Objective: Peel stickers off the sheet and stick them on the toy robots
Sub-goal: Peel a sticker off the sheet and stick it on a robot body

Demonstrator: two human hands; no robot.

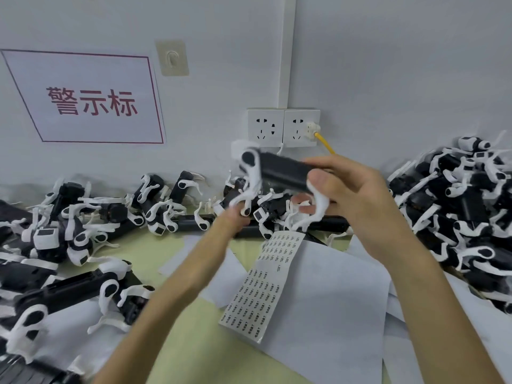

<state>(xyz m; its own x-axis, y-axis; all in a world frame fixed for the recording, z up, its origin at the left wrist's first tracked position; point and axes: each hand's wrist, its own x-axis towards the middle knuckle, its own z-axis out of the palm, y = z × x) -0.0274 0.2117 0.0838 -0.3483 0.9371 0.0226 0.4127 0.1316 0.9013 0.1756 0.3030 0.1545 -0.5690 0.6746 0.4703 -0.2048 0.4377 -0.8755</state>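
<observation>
Progress looks partial, with no clear count possible. One toy robot, black in the body with white legs, is held in the air above the far end of the sticker sheet. The right hand is clamped round the black body, thumb on the near side. The left hand is up beside one white leg, also above the sheet's far end. It is blurred, so whether its fingers pinch a sticker, grip the leg or only touch it cannot be told. No sticker can be made out on the held toy.

The sticker sheet lies flat on the table below both hands. Most of its rows of small printed labels are in place; a patch near its far half looks sparser, which suggests some have been peeled off. It rests partly on loose white paper that spreads to the sheet's right.

Farther out, a left heap of toy robots lies well to the sheet's left and a right heap well to its right. Which heap is finished cannot be read. Judging by the many labels left, a good deal of work remains.
</observation>
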